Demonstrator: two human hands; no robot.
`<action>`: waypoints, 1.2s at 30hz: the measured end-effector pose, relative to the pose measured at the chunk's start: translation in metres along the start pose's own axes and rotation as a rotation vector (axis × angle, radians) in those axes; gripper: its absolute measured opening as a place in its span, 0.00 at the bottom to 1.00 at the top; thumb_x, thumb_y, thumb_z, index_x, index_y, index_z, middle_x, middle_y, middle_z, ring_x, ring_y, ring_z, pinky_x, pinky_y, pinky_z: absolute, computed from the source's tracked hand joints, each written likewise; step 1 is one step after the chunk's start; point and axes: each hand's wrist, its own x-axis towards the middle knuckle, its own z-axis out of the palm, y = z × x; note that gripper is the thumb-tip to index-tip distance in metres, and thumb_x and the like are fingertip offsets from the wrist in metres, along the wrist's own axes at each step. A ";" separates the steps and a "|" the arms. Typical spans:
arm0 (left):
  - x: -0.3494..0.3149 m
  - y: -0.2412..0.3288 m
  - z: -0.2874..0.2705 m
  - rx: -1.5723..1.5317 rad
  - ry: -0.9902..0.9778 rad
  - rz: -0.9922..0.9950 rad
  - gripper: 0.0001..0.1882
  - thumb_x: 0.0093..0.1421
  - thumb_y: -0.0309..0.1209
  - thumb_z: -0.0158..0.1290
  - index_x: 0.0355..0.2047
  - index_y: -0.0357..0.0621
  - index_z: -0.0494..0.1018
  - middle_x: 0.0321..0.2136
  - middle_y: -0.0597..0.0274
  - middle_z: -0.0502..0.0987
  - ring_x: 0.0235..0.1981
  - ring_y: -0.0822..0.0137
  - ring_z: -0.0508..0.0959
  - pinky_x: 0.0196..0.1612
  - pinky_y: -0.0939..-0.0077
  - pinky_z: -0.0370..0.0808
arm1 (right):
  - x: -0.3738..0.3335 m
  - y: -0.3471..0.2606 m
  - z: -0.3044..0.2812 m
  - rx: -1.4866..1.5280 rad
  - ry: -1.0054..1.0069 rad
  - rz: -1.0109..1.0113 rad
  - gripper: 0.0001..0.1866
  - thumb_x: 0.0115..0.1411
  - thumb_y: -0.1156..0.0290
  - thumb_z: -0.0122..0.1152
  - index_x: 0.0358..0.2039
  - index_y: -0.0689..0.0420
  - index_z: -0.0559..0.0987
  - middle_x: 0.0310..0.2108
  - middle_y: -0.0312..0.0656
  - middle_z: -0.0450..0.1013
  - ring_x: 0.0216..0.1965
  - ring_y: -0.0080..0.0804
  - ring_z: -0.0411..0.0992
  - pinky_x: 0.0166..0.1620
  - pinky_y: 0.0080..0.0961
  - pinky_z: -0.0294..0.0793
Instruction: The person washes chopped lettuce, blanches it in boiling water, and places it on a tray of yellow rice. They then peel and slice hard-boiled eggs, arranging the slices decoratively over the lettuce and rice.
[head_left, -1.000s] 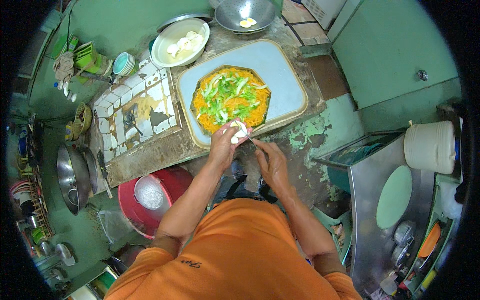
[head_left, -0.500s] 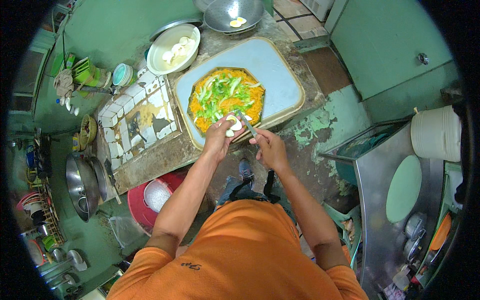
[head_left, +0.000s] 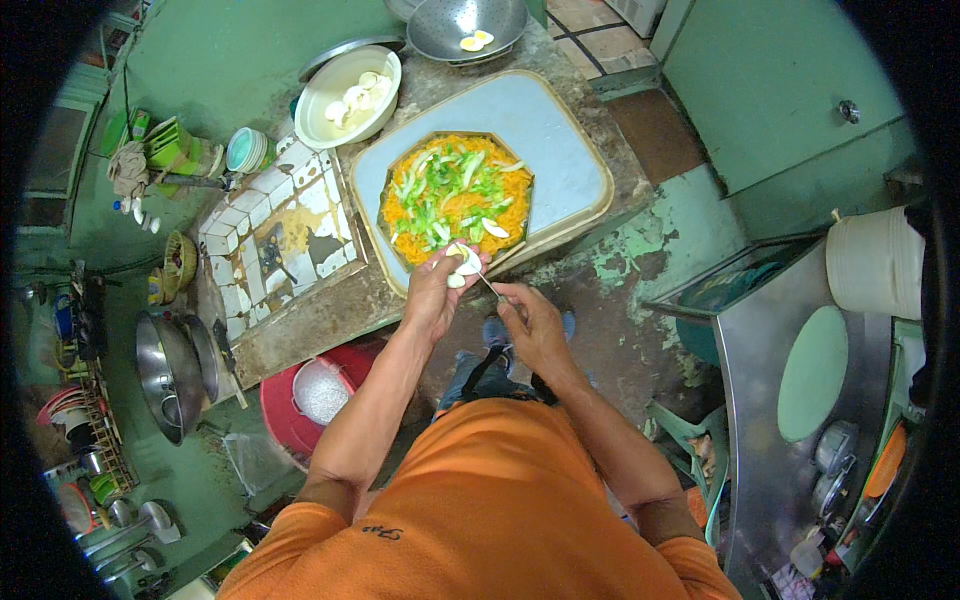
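The left hand (head_left: 437,292) grips a boiled egg (head_left: 462,262). The right hand (head_left: 528,322) pinches a thin knife (head_left: 487,285), its blade pointing up-left toward the egg. Just beyond both hands lies the noodle platter (head_left: 455,195).

a peeled boiled egg (head_left: 462,262), white with a bit of yellow yolk showing, sits partly cut at the near edge of the noodle dish. a thin knife (head_left: 487,283) lies slanted just beside it, its tip at the egg.

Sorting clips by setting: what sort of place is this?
Likely a small cooking or food-stall kitchen: a tray of orange noodles topped with greens, a bowl of egg slices, and metal pots nearby.
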 end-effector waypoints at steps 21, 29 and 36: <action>-0.005 0.015 -0.026 0.103 0.002 -0.042 0.20 0.65 0.22 0.46 0.56 0.26 0.61 0.49 0.45 0.73 0.47 0.54 0.79 0.50 0.66 0.80 | -0.011 0.010 0.045 0.239 0.033 0.133 0.14 0.62 0.71 0.56 0.48 0.57 0.75 0.34 0.41 0.75 0.26 0.24 0.72 0.30 0.20 0.71; 0.007 0.031 -0.041 0.245 0.064 -0.044 0.19 0.65 0.22 0.47 0.55 0.28 0.62 0.48 0.47 0.74 0.46 0.56 0.79 0.48 0.68 0.81 | 0.007 -0.003 0.058 0.417 0.051 0.356 0.17 0.65 0.68 0.53 0.53 0.58 0.73 0.30 0.35 0.73 0.23 0.18 0.69 0.24 0.16 0.66; 0.007 0.039 -0.044 0.262 -0.015 -0.044 0.19 0.65 0.21 0.46 0.56 0.29 0.63 0.48 0.46 0.74 0.47 0.54 0.79 0.48 0.68 0.82 | -0.008 -0.027 0.069 0.614 -0.010 0.354 0.16 0.64 0.71 0.56 0.51 0.58 0.73 0.29 0.33 0.71 0.21 0.15 0.66 0.22 0.13 0.64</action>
